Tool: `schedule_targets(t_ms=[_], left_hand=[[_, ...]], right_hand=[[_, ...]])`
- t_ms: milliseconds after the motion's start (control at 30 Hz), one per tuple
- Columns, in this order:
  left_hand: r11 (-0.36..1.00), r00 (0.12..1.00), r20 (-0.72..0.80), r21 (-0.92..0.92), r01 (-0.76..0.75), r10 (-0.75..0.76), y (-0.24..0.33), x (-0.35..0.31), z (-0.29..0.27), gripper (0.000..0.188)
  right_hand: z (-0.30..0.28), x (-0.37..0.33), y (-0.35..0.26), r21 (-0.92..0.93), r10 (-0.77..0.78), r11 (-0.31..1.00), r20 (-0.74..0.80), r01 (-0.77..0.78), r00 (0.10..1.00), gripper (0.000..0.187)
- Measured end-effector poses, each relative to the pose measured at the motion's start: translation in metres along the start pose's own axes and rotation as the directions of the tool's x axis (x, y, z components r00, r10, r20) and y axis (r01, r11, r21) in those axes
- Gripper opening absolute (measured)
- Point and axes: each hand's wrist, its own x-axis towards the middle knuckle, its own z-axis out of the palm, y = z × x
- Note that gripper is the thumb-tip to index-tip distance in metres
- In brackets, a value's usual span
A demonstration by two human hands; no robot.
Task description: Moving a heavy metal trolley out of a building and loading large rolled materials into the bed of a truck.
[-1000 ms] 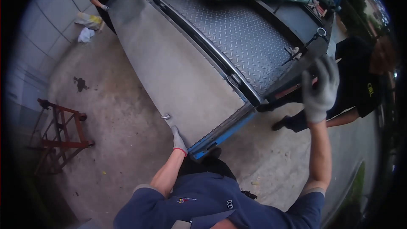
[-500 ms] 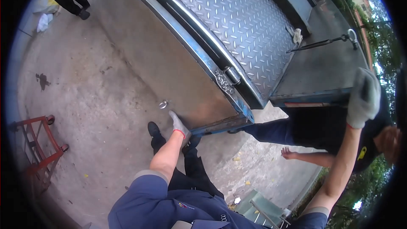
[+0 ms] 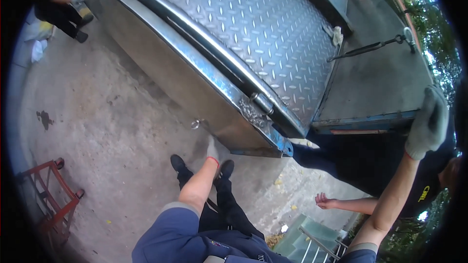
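Observation:
A large metal tailgate panel (image 3: 195, 87) hangs along the edge of the diamond-plate truck bed (image 3: 263, 24), joined by a cylindrical hinge (image 3: 262, 103). My left hand (image 3: 210, 147), in a pale glove with a red cuff, touches the panel's lower part, its fingers stretched out and slightly blurred. Just beyond the fingertips is a shiny metal ring (image 3: 195, 124). My right hand (image 3: 428, 122), also gloved, is raised at the far right beside the grey side panel (image 3: 385, 78). Its fingers look extended and slightly bent; whether they touch the panel edge is unclear.
A co-worker in dark clothes (image 3: 351, 158) stands at right, one bare hand (image 3: 325, 200) held low. Another person (image 3: 61, 14) is at upper left. A red metal frame on wheels (image 3: 58, 187) stands at left. A greenish panel (image 3: 302, 236) lies near my feet.
The tailgate panel's broad face now appears narrower and more steeply angled. My view has shifted, and my left hand sits closer against the panel. My right hand appears farther right and lower.

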Motion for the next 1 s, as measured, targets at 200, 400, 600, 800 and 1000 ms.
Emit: schedule_targets(t_ms=[200,400,600,800,1000], left_hand=[[-0.924,0.987,0.125,-0.38,-0.044,-0.099,-0.058,-0.125,0.083,0.082],[-0.61,0.92,0.226,-0.792,-0.017,-0.32,-0.168,-0.334,0.147,0.072],[-0.668,0.894,0.188,-0.729,-0.15,-0.406,-0.208,-0.494,0.237,0.071],[-0.703,0.814,0.259,-0.672,-0.235,-0.519,-0.11,-0.643,0.394,0.061],[-0.746,0.834,0.432,-0.665,0.038,-0.343,0.051,-0.729,0.492,0.057]], right_hand=[[-0.063,0.042,-0.013,-0.062,0.041,0.997,-0.01,-0.042,0.999,0.012],[-0.146,0.06,-0.026,-0.077,0.193,0.978,0.001,-0.192,0.981,0.007],[-0.21,0.074,-0.042,-0.053,0.338,0.941,0.191,-0.334,0.921,0.011],[-0.313,-0.028,-0.239,0.39,0.247,0.881,0.105,-0.268,0.963,0.034],[-0.42,-0.357,-0.423,0.059,0.265,0.541,0.934,-0.839,0.237,0.058]])
